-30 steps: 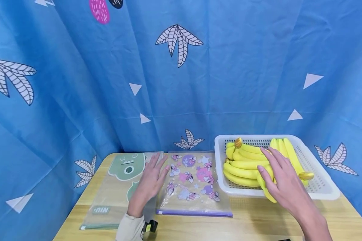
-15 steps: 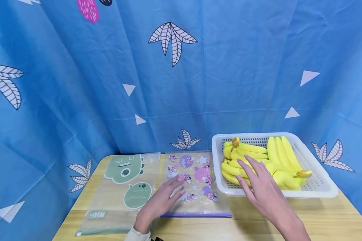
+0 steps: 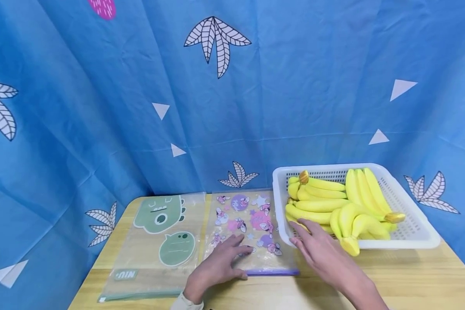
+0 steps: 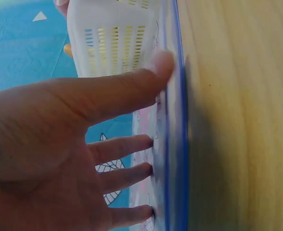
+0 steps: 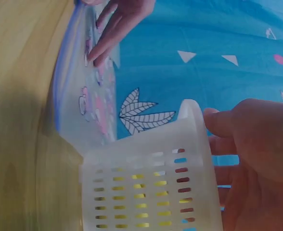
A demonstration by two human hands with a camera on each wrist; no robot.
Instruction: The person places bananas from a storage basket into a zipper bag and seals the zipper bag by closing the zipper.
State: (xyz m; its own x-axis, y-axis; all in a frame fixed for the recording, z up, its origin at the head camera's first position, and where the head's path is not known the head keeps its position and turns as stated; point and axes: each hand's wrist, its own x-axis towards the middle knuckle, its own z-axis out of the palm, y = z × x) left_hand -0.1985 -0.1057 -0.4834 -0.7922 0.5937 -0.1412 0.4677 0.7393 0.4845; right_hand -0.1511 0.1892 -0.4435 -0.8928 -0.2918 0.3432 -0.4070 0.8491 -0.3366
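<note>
in the head view, the left hand (image 3: 218, 266), grip wide, is over a clear plastic pouch with pink prints and purple zip edge (image 3: 256, 232) on the light wooden desk (image 3: 271, 295). from it, a white perforated plastic basket (image 3: 395, 244) holding yellow banana bunches (image 3: 325, 206) sits at two o'clock; a clear plastic pouch with green dinosaur prints (image 3: 155, 245) lies at nine. the right hand (image 3: 326, 257), grip loosely wide, is at the basket's seven o'clock corner.

in the left wrist view, the fingers spread apart.

in the right wrist view, the thumb is just beside the basket's rim.

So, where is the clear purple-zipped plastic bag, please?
The bag lies lower-middle in the head view, under the left hand, between the green-printed clear bag and white plastic basket.
</note>
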